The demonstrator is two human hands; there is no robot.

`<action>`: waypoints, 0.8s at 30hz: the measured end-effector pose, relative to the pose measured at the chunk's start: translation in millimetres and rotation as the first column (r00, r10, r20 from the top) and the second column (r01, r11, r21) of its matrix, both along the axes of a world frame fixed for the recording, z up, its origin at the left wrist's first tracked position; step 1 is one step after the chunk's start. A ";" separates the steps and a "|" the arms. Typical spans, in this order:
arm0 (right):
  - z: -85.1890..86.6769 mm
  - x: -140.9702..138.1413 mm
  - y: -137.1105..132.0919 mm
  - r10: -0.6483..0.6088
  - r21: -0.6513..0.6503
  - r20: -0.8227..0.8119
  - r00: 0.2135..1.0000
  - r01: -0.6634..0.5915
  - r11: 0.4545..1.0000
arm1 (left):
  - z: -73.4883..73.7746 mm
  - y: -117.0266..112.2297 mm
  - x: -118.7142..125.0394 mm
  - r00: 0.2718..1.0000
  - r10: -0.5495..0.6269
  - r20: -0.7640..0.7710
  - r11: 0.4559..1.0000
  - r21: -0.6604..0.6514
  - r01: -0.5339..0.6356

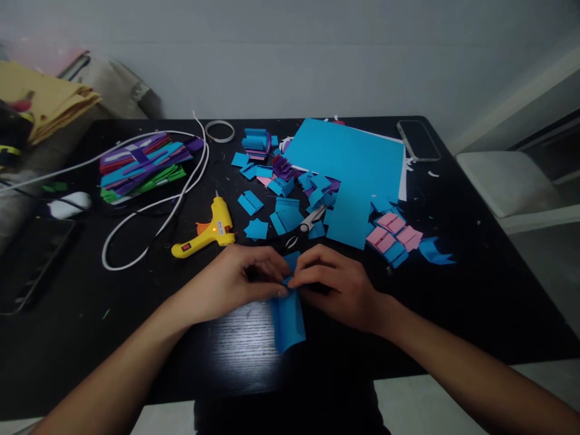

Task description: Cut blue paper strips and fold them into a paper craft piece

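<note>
A creased strip of blue paper (289,323) hangs from my fingers near the table's front edge. My left hand (251,278) pinches it from the left, thumb and fingers closed at its upper part. From the right, my right hand (333,284) pinches the same spot, its fingertips touching the left ones. The paper's top end shows a little beyond my fingers; its middle is partly hidden by them. Just past my hands lie scissors (312,219), partly covered by folded blue paper pieces (286,214). A yellow glue gun (208,232) rests left of them.
Blue sheets (348,169) lie at the back right, beside a phone (419,140). Pink and blue folded pieces (393,234) sit to the right. A white cable (181,196) loops on the left near bundled paper strips (145,163). A tape roll (220,130) lies behind.
</note>
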State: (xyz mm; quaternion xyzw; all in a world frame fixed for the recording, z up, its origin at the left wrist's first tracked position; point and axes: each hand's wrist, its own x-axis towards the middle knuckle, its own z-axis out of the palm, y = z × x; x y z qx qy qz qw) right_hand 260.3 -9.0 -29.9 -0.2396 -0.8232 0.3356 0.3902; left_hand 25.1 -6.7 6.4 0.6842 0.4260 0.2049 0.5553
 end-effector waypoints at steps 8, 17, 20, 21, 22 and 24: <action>0.7 -1.3 -0.4 -0.002 -0.026 -0.001 1.000 0.002 1.000 | -1.1 -0.5 0.6 1.000 -0.013 -0.024 0.996 0.088 0.015; 5.5 0.8 2.4 -0.022 -0.088 -0.047 0.999 0.017 0.996 | -1.8 0.4 -2.5 0.999 0.011 -0.039 0.994 0.106 -0.007; 6.3 1.7 2.4 -0.050 -0.084 -0.026 0.998 0.047 0.995 | -1.4 0.9 -3.3 0.999 0.008 -0.038 0.990 0.139 -0.003; 6.5 2.0 2.4 -0.056 -0.092 -0.024 0.998 0.054 0.994 | -1.5 1.2 -3.6 0.999 0.006 -0.036 0.989 0.147 -0.001; 6.6 2.1 2.4 -0.059 -0.103 -0.026 0.998 0.056 0.993 | -1.7 1.4 -3.8 0.999 0.006 -0.035 0.988 0.153 -0.001; 6.5 2.2 2.5 -0.064 -0.118 -0.035 0.997 0.059 0.991 | -2.5 1.7 -4.4 0.999 0.009 -0.033 0.987 0.163 -0.003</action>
